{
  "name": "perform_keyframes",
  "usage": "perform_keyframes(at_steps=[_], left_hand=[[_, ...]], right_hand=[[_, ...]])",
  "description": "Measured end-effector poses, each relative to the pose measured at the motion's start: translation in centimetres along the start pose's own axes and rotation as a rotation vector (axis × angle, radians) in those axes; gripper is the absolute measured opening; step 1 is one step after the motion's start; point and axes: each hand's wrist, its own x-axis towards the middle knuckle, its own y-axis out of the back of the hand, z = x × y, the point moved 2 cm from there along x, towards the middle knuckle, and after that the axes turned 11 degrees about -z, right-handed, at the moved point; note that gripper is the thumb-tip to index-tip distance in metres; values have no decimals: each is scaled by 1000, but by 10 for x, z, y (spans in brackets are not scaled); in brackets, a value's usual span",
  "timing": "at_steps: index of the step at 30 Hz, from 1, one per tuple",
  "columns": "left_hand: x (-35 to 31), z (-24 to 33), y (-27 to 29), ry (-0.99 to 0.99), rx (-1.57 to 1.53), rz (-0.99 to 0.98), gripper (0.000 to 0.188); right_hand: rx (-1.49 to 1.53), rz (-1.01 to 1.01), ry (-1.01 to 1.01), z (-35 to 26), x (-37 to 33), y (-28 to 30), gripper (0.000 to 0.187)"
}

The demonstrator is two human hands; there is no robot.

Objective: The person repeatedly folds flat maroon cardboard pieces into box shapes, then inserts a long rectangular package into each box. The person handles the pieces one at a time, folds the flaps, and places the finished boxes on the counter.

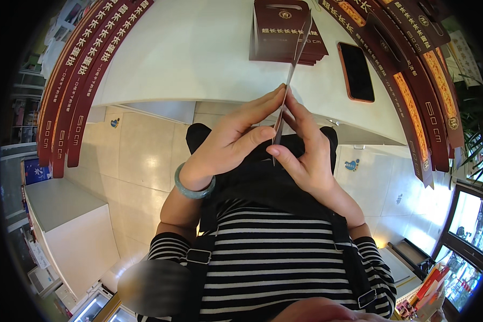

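Observation:
Between my hands stands a thin folded cardboard piece (291,72), seen nearly edge-on; its upper end rises in front of a stack of flat dark red cards (284,32) on the white table. My left hand (228,137), with a pale green bangle (194,182) on its wrist, presses flat fingers and thumb against the piece's left face. From the other side my right hand (303,145) presses it, thumb low near the bottom edge. The piece's printed faces are mostly turned out of sight.
A phone (356,72) with a dark screen lies on the white table (172,59), right of the stack. Long dark red printed cartons line the table's left (86,80) and right (402,80) sides. A white cabinet (72,231) stands on the lower left.

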Motion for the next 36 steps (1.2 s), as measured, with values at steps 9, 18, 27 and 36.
perform_keyframes(at_steps=[9,18,27,36], left_hand=[[7,21,-27,13,764,185,51],[2,21,-53,-137,981,384,50],[-4,12,3,-181,76,327,82],[-19,-6,1,-59,-200,273,88]], right_hand=[[-276,36,46,0,5,-2,75],[-367,253,57,-3,16,10,52],[160,132,27,18,-7,21,30],[-716,199,396,-5,15,46,31]])
